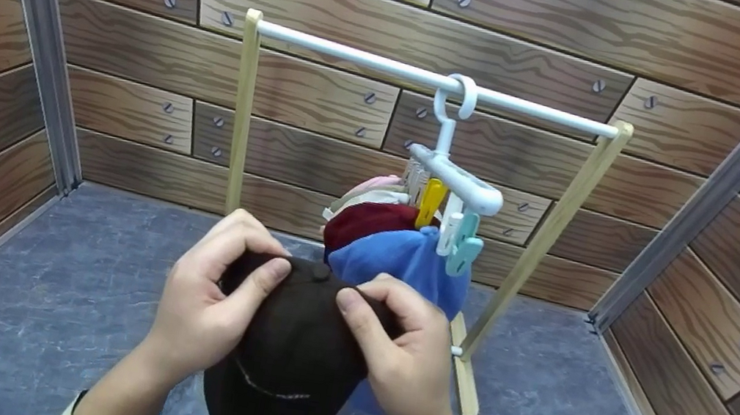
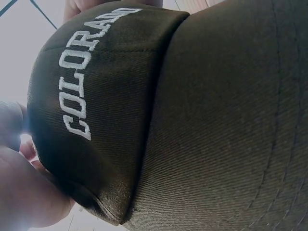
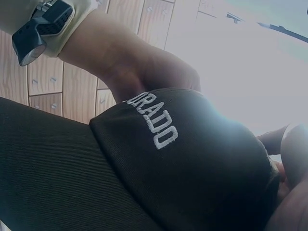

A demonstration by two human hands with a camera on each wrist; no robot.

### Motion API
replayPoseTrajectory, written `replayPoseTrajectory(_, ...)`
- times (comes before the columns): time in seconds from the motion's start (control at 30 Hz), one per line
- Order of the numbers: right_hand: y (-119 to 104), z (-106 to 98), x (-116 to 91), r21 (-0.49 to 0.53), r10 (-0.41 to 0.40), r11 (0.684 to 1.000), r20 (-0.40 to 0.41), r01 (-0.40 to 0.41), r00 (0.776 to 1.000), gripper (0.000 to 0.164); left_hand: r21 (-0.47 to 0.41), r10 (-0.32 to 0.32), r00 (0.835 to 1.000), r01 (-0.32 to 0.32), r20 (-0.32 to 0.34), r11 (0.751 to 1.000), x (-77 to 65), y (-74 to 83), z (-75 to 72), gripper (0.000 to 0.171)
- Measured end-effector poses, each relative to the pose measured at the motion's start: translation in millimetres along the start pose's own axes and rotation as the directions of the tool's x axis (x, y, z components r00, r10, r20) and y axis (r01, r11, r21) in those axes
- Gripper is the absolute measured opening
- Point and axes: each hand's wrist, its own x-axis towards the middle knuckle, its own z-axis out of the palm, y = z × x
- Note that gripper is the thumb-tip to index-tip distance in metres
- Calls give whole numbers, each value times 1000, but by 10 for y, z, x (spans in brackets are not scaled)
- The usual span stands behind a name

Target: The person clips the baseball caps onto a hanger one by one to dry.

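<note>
Both hands hold a black baseball cap [image 1: 303,345], its brim toward the person. My left hand [image 1: 215,294] pinches the left side of the crown with the thumb on top, and my right hand [image 1: 410,351] pinches the right side the same way. White stitched lettering [image 2: 77,77] runs across the cap's front in the left wrist view. Just beyond the cap, a blue cap [image 1: 406,261] and a dark red cap [image 1: 367,226] hang from a white clip hanger [image 1: 456,177]. The cap hides the fingers underneath it.
The hanger hooks over the white rail [image 1: 364,58] of a wooden-legged rack [image 1: 543,242]. A yellow clip [image 1: 430,202] and a teal clip [image 1: 464,245] hang from it, with paler caps [image 1: 372,197] behind. Wood-patterned walls surround the grey floor [image 1: 103,254].
</note>
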Motion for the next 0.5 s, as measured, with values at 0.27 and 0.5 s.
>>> replayPoseTrajectory(0.27,-15,-123,-20,3,31,1000,1,-31,1000,17,-18,16,1000,-16,9,1000,13,31,99,19)
replayPoseTrajectory(0.5,-16,-207,-37,2,16,1000,0,-16,1000,20,-21,26,1000,-26,10,999,17,52,181,18)
